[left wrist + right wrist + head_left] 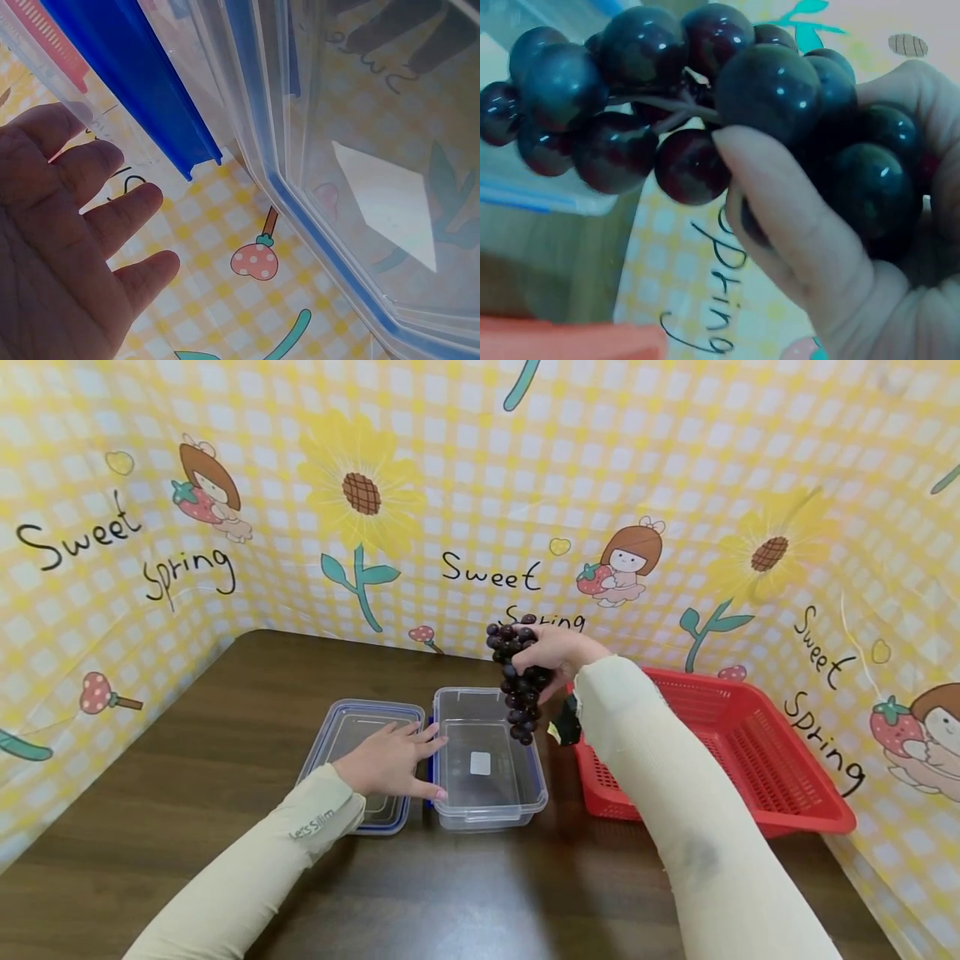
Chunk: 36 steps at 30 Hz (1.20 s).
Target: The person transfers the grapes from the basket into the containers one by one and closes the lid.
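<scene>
**Checked cloth (pixel 465 485) behind and beside a brown wood-grained desk (pixel 187 735)**

On the yellow-and-white cloth: printed sunflowers (pixel 362 493) with brown centres and green stems, brown-haired cartoon figures (pixel 626 560) hugging red strawberries (pixel 595 580), yellow hearts (pixel 560 546), and black "Sweet Spring" lettering (pixel 491 574).

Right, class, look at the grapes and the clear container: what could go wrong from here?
The bunch of dark grapes dangles below the right hand, its lower end lining up with the container's right side in the head view, so it might catch on the rim.

The right thumb presses against the grapes; squeezing harder could loosen one.

The left hand spreads toward the clear container's left edge; a nudge might shift it.
</scene>
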Available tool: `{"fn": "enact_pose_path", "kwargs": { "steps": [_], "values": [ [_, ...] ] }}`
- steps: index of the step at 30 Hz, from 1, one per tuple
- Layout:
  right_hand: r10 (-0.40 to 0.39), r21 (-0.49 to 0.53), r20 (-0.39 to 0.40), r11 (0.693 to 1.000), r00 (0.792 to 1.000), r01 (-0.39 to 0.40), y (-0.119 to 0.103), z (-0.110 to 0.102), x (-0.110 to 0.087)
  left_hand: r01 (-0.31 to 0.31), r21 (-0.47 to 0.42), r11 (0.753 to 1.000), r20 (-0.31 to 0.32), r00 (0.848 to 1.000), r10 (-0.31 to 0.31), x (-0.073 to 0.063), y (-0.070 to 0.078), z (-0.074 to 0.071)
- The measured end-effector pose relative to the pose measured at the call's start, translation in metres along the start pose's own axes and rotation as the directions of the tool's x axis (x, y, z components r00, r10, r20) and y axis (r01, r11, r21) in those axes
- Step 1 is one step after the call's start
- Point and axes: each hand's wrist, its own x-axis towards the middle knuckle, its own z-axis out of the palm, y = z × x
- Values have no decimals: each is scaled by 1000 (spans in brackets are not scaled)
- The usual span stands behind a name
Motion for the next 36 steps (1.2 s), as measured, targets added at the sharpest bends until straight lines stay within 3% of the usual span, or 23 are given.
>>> {"fn": "enact_pose_path", "kwargs": {
  "steps": [11,17,29,36],
  "values": [
    [-73,132,-34,988,997,77,18,37,14,6,28,1000,-5,1000,-6,6,0,3],
    [-97,189,-100,975,990,114,35,60,18,4,35,999,-30,1000,-2,5,-1,3],
    [-87,198,-126,974,988,111,61,88,27,-21,64,998,-45,999,23,4,-2,2],
    [-66,231,-120,969,991,92,75,103,31,10,73,997,-35,999,-7,4,-1,4]
  ]
}}
